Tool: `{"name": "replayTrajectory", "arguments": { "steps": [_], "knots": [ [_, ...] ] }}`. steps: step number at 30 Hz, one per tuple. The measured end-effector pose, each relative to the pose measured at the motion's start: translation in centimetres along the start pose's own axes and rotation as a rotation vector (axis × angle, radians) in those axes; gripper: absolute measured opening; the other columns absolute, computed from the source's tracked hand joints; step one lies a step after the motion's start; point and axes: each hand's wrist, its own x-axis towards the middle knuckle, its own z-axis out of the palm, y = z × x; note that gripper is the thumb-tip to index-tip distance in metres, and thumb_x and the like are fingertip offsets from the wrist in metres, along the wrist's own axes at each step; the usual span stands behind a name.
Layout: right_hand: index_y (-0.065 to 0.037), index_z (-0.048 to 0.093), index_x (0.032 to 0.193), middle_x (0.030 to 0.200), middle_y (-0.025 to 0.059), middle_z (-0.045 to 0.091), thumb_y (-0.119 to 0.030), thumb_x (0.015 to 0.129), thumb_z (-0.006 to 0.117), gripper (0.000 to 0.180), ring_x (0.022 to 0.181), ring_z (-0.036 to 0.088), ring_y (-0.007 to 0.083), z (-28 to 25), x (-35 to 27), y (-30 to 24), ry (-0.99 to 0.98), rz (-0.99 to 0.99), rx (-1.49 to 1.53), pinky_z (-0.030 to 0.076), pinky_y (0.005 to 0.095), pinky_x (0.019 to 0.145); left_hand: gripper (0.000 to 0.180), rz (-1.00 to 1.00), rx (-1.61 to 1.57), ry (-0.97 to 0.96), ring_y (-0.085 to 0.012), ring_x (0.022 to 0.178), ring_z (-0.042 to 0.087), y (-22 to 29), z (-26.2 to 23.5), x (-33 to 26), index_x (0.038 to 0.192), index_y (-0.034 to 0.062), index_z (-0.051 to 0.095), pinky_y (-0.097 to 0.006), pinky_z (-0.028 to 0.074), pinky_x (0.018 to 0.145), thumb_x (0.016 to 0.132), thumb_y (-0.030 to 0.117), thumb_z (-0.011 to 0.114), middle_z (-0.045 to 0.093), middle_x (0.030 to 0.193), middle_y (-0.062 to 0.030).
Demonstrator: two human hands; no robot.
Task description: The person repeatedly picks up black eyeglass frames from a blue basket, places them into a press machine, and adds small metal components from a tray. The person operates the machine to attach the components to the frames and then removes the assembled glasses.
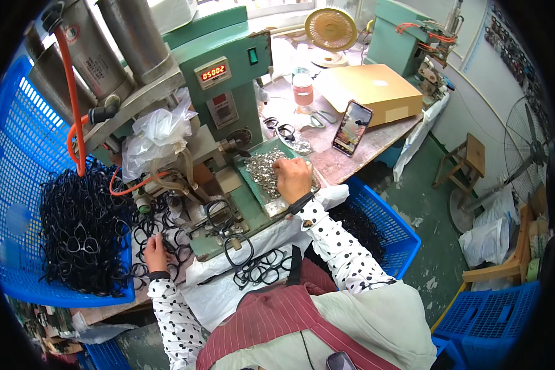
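My left hand [156,253] is low over the loose black glasses frames [180,253] left of the machine. Its thumb and fingers are slightly apart, and I see nothing held between them. My right hand [294,179] reaches into a heap of small silvery metal parts [262,171] on a green tray [245,161]. Its fingers are bent together, with the tips hidden in the heap. Between my hands, a black glasses frame [219,213] stands at the machine's fixture, and another frame [238,251] hangs below it. More frames [262,269] lie on white plastic near my lap.
A green machine [240,80] with a red-lit display rises in front. Blue baskets hold black frames at left [18,296] and right [407,246]. A phone [352,128], a cardboard box [391,92], a jar of pink liquid [303,92] and a small fan [330,31] stand behind.
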Motion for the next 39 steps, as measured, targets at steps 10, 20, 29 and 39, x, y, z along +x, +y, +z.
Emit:
{"name": "replayTrajectory", "arguments": {
  "steps": [10,20,29,39],
  "knots": [
    [0.0,0.073,0.092,0.084,0.0044,0.069,0.001,0.078,0.069,0.015,0.069,0.055,0.0066,-5.0,2.9,-9.6,-0.401,0.252,0.887,0.045,0.0219,0.062,0.019,0.188,-0.041,0.007,-0.0119,0.06,0.06,1.9,0.9,-2.1,0.112,0.0085,0.058,-0.021,0.035,0.042,0.097,0.015,0.048,0.058,0.076,0.0014],
    [-0.002,0.061,0.104,0.081,0.0048,0.071,-0.008,0.073,0.074,0.035,0.058,0.047,0.0042,-3.3,2.2,-13.2,-0.449,0.289,0.953,0.037,0.0201,0.053,0.017,0.807,0.115,0.28,-0.0226,0.08,0.062,10.3,5.7,-8.7,0.106,0.0014,0.063,-0.031,0.048,0.07,0.094,0.009,0.053,0.063,0.091,-0.0135],
    [0.001,0.05,0.118,0.086,0.0089,0.07,-0.009,0.07,0.078,0.056,0.069,0.061,0.0096,-2.7,2.5,-14.7,-0.467,0.349,0.972,0.045,0.0232,0.058,0.038,1.497,0.29,-0.003,-0.0281,0.099,0.063,13.0,7.6,-11.7,0.112,0.0028,0.063,-0.043,0.049,0.09,0.074,-0.001,0.065,0.065,0.111,-0.0133],
    [-0.007,0.064,0.103,0.084,0.0111,0.07,-0.013,0.078,0.072,0.027,0.079,0.066,0.0296,-0.7,3.3,1.4,-0.279,0.229,0.15,0.05,0.0388,0.069,0.044,1.56,0.31,-0.292,-0.0282,0.104,0.063,13.0,10.1,-11.2,0.118,0.0012,0.061,-0.045,0.051,0.095,0.075,-0.002,0.062,0.062,0.12,-0.0145]
  ]
}}
